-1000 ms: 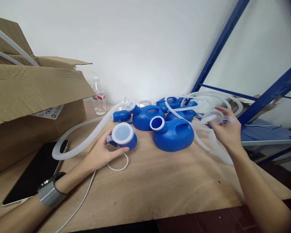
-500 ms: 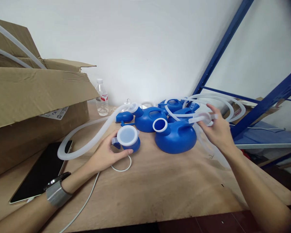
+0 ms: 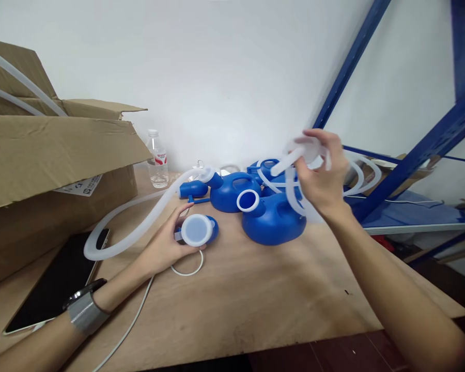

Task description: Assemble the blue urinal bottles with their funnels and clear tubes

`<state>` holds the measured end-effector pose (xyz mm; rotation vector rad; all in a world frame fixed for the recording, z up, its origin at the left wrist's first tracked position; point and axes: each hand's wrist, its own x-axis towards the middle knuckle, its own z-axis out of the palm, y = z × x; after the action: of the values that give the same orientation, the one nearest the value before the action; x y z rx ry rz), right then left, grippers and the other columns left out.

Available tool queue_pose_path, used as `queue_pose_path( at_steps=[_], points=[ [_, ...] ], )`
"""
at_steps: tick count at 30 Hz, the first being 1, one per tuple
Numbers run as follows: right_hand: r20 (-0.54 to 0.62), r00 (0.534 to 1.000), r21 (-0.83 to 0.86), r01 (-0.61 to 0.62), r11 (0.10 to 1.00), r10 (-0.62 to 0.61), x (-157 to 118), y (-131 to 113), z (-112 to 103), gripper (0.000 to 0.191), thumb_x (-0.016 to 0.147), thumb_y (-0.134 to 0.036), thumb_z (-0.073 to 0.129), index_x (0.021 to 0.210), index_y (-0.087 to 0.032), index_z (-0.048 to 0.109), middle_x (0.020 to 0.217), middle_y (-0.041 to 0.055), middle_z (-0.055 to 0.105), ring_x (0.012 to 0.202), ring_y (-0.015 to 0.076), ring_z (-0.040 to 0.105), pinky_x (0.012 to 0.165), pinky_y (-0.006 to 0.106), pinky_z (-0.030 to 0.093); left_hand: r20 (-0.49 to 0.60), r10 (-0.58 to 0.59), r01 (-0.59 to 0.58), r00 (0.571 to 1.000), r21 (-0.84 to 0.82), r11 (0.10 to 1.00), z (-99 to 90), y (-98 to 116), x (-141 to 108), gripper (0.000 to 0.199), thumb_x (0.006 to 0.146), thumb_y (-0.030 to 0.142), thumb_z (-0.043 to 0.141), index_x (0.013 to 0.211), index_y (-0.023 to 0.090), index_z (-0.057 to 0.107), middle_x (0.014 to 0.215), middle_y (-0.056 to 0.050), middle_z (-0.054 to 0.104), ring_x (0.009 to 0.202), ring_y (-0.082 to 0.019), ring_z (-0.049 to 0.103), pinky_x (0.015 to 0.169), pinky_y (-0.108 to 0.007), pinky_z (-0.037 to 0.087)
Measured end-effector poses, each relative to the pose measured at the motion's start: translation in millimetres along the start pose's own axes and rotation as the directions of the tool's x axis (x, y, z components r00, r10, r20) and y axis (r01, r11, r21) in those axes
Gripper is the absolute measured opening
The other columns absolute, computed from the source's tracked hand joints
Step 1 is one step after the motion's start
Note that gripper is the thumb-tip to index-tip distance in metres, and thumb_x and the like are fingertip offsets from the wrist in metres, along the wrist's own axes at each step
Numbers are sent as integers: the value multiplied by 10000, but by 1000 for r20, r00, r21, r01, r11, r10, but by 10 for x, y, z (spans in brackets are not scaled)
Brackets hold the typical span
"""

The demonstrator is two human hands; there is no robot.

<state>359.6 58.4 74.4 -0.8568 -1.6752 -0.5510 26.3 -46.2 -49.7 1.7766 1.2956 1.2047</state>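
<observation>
My left hand [image 3: 165, 244], above the table, is closed round a small blue cup with a translucent white lid [image 3: 197, 230], the lid facing up. My right hand [image 3: 327, 173] is raised at the right, its fingers gripping a translucent round cap [image 3: 308, 150] with a short spout and a clear hose hanging from it; motion blurs it. Just left of and below that hand sits a blue jug [image 3: 273, 222] with a handle and an open, white-rimmed neck tilted to the left. Behind it, another blue jug [image 3: 232, 191] has a cap and a ribbed hose [image 3: 147, 225] fitted on its neck.
An open cardboard box [image 3: 62, 155] stands at the left, hoses sticking out. A tablet [image 3: 58, 284] lies beside it, with a white cable [image 3: 134, 323] nearby. A water bottle [image 3: 158, 160] stands by the wall. A blue metal shelf [image 3: 422, 155] rises at the right.
My right hand has lifted the cap and hose up and to the left, over the front jug. My left hand still holds the lidded cup, now slightly lower and turned.
</observation>
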Motion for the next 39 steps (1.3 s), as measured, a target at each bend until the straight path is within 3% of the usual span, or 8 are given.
queue_pose_path(
  at_steps=[5, 11, 18, 23, 28, 34, 36, 39],
  points=[
    [28, 997, 107, 67, 992, -71, 83, -439, 294, 427, 981, -292, 559, 1407, -330, 549, 1365, 79, 677, 1326, 325, 589, 1107, 623, 493, 63, 142, -150, 988, 142, 978, -44, -119, 9, 788, 825, 389, 815, 1525, 266, 475, 1510, -133, 625, 1407, -365, 588, 1176, -604, 482],
    [170, 981, 173, 62, 983, -92, 144, -713, 356, 451, 987, -312, 558, 1437, -339, 541, 1363, 77, 690, 1304, 337, 604, 1115, 626, 483, 314, 305, -426, 899, 465, 776, -56, -225, -32, 713, 966, 133, 509, 1633, 355, 391, 1696, -91, 405, 1562, -345, 393, 1262, -626, 360],
    [328, 930, 324, 53, 945, -164, 238, -997, 141, 405, 922, -370, 704, 1313, -284, 643, 1161, 43, 756, 1057, 274, 706, 994, 487, 571, 446, 273, -496, 853, 524, 693, -68, -187, -32, 970, 963, 418, 682, 1719, 344, 79, 1797, -168, 68, 1635, -481, 114, 1238, -794, 192],
    [331, 938, 466, -66, 883, -104, 392, -1222, 28, 526, 859, -502, 807, 1296, -265, 636, 1241, 27, 729, 1058, 228, 716, 919, 370, 604, 401, 268, -436, 876, 423, 794, -49, 30, -7, 866, 963, 625, 646, 1688, 318, 286, 1794, -139, 144, 1634, -480, 122, 1260, -788, 119],
    [470, 881, 658, -305, 689, -59, 445, -1444, 28, 635, 825, -514, 851, 1336, -260, 574, 978, -45, 727, 860, 175, 744, 770, 307, 607, 6, 278, -278, 960, -18, 960, 18, 428, 94, 617, 1095, 563, 411, 1657, 320, 335, 1597, -106, 550, 1496, -342, 490, 1271, -622, 342],
    [607, 794, 741, -560, 371, -16, 278, -1579, 202, 528, 796, -639, 838, 1077, -244, 629, 948, -13, 728, 921, 212, 747, 840, 365, 647, -100, 375, -378, 922, -449, 810, 85, 833, 379, 687, 1039, 752, 322, 1586, 356, 452, 1664, -21, 484, 1563, -318, 401, 1232, -521, 421],
    [604, 797, 727, -559, 398, 17, 225, -1555, 246, 573, 821, -710, 773, 1128, -244, 644, 1048, 22, 733, 996, 228, 736, 864, 387, 647, -73, 366, -353, 928, -487, 799, 66, 929, 442, 740, 1021, 785, 287, 1558, 319, 491, 1577, -44, 583, 1517, -331, 465, 1198, -515, 453],
    [558, 829, 629, -449, 634, 34, 177, -1430, 281, 668, 925, -804, 539, 1283, -251, 653, 1283, 75, 665, 1184, 264, 687, 922, 446, 627, 68, 289, -223, 955, -478, 850, -26, 1050, 500, 780, 998, 789, 268, 1502, 262, 545, 1371, -86, 716, 1356, -361, 615, 1076, -516, 540]
  ],
)
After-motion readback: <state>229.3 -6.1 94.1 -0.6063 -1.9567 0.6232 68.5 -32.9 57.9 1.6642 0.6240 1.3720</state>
